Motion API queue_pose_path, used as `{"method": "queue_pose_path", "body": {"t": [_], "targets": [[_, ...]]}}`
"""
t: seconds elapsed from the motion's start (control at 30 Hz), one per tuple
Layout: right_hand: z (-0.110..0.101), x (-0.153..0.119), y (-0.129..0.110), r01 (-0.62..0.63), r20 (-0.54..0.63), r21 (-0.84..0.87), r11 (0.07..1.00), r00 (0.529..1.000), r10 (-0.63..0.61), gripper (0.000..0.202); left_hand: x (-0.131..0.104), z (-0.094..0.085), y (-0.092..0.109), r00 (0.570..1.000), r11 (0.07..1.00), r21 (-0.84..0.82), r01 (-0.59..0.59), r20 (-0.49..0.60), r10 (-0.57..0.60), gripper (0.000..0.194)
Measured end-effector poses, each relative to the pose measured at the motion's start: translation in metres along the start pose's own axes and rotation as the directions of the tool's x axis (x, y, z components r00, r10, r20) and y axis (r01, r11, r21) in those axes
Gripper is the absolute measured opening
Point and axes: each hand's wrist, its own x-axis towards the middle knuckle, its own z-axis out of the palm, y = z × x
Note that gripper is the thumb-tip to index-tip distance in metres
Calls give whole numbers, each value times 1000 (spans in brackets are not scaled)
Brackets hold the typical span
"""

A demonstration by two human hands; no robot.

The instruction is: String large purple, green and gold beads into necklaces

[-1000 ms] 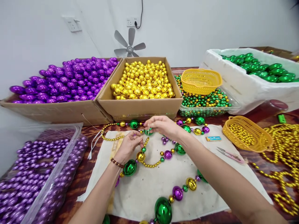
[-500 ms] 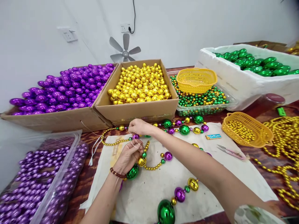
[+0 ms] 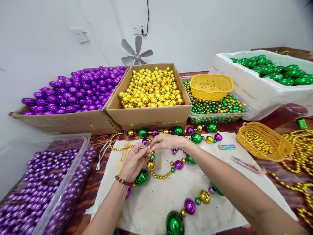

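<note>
My left hand (image 3: pixel 135 160), with a brown bead bracelet at the wrist, is closed in a pinch on a thin white string (image 3: pixel 146 146). Close against its fingertips, my right hand (image 3: pixel 166 141) also pinches the string. Just below the fingers, a bead garland (image 3: pixel 150 165) of gold, green and purple beads hangs down to the cloth (image 3: pixel 156 209). A large green bead (image 3: pixel 141 178) lies beside my left palm. More of the strung beads (image 3: pixel 189 206) curve over the cloth under my right forearm. The fingertips partly hide the string's ends.
Behind stand boxes of purple beads (image 3: pixel 73 89) and gold beads (image 3: pixel 151 88). A yellow basket (image 3: pixel 211 86) rests on a tub of small beads. At right are scissors (image 3: pixel 246 164), a blue packet (image 3: pixel 227 147) and another yellow basket (image 3: pixel 281 147). A clear bin (image 3: pixel 80 147) stands left.
My right hand has come down and right from above my left hand to meet its fingertips. The string loop between them has drawn smaller. The whole view has shifted slightly.
</note>
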Motion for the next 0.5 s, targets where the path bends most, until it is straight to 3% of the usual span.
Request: {"method": "queue_pose_path", "body": {"t": [0.1, 0.3, 0.43, 0.5], "targets": [[5, -14, 5, 68, -84, -12, 998, 994, -68, 7, -1, 1, 4, 1000, 999, 52, 9, 2, -10, 9], [17, -29, -8, 126, -244, -113, 986, 958, -150, 11, -2, 4, 14, 1000, 974, 227, -12, -6, 14, 12], [18, -44, -22, 174, -207, -250, 953, 951, -228, 11, -5, 3, 22, 1000, 951, 308, -16, 10, 14, 14], [17, -46, -26, 177, -191, -189, 966, 958, -212, 13, -7, 2, 25, 999, 939, 344, -19, 35, 7, 15]]}}
